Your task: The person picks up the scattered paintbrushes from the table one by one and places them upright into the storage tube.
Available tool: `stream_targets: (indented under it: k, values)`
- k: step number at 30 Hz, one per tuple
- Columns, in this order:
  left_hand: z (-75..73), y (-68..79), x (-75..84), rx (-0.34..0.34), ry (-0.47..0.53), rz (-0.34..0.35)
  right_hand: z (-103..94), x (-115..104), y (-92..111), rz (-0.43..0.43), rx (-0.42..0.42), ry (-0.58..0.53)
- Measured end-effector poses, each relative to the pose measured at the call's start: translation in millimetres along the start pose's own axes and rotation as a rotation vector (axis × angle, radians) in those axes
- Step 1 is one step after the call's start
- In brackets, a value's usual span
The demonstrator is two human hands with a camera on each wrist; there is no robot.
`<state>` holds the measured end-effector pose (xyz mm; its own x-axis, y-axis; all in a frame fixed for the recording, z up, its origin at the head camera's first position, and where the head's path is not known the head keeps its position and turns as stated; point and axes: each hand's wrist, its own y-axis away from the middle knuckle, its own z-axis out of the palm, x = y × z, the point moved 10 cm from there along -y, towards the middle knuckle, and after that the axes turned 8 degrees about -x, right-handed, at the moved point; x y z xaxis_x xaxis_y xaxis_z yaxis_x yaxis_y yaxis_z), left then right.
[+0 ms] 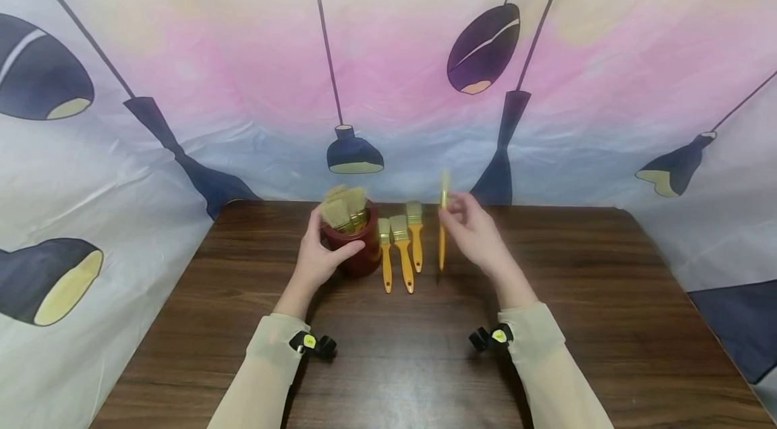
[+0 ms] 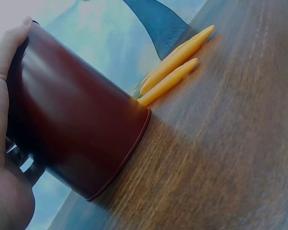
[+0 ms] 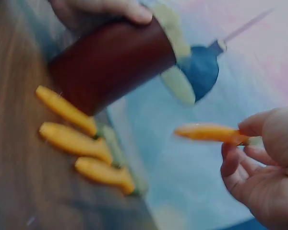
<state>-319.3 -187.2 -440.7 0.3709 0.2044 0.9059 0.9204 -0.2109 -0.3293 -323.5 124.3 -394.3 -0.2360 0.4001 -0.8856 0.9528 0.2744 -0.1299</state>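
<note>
My left hand (image 1: 317, 257) holds a dark red cylindrical cup (image 1: 364, 259) from its left side, thumb across the near wall. Several paintbrushes (image 1: 337, 212) stand in it with pale bristles upward. In my right hand (image 1: 478, 232) a paintbrush (image 1: 442, 250) is pinched between thumb and fingers, raised off the table, bristles up and orange handle pointing down. The right wrist view shows that brush's handle (image 3: 201, 132) apart from the cup. Three more paintbrushes lie side by side between cup and right hand: a left one (image 1: 386, 267), a middle one (image 1: 405, 264) and a right one (image 1: 416, 247).
The dark brown wooden table (image 1: 400, 361) reaches back to a hanging cloth (image 1: 255, 78) printed with lamps. The cup and the lying brushes are close to the table's back edge. A dark wrist camera sits on each sleeve.
</note>
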Motion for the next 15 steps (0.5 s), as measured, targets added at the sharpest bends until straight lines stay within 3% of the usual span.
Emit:
stream_targets:
  k: [5, 9, 15]
  values:
    - [-1.3, -0.3, -0.3, 0.007, 0.001, 0.002, 3.3, -57.3, -23.0, -0.115, 0.034, -0.01]
    - [-2.4, -0.3, -0.2, 0.009, -0.017, -0.001, 9.3, -100.5, -40.0, -0.197, 0.039, -0.136]
    - [-0.6, -0.1, 0.6, -0.007, -0.008, 0.003, 26.3, -138.5, -55.8, -0.303, 0.007, -0.217]
